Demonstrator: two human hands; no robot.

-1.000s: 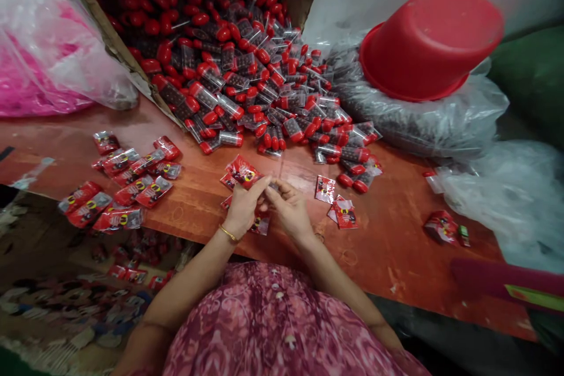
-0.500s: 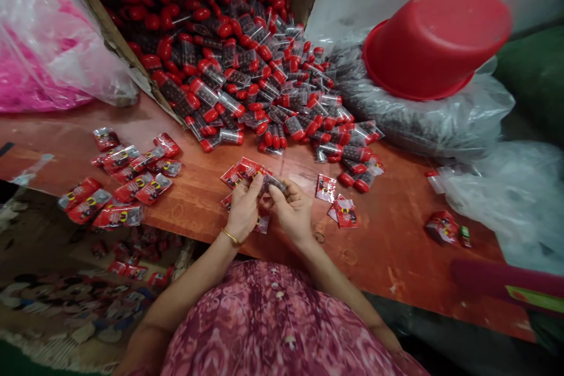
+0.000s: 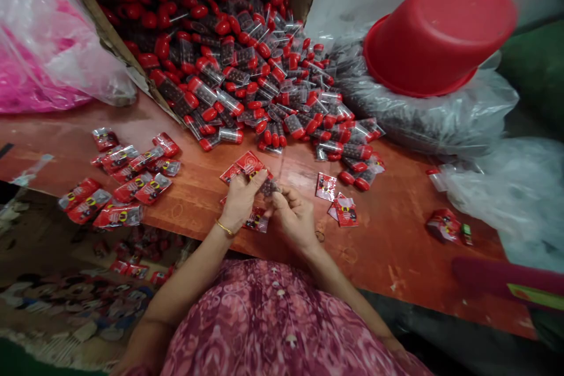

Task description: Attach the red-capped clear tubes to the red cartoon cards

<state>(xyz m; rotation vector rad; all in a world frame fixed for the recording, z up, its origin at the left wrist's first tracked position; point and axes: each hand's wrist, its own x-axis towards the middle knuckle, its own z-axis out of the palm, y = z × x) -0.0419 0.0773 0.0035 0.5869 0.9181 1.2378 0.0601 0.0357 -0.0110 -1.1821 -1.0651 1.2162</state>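
Between my hands is a small clear plastic tube with dark, dotted contents, like those in the pile behind it. My left hand grips its left side with the thumb on top. My right hand has its thumb and fingers pinched at the tube's lower right end. Under and beside my left hand lie red printed cards, partly covered by it. Another red card and a white-and-red card lie to the right of my right hand.
A cardboard box spills a heap of red-capped tubes onto the table. Several red carded packs lie at left. At right, a red tub rests upside down on a filled plastic bag. A pink-filled bag stands far left.
My left hand has shifted slightly left and my right hand slightly down. The tube between them now shows more of its face and is tilted down to the right.
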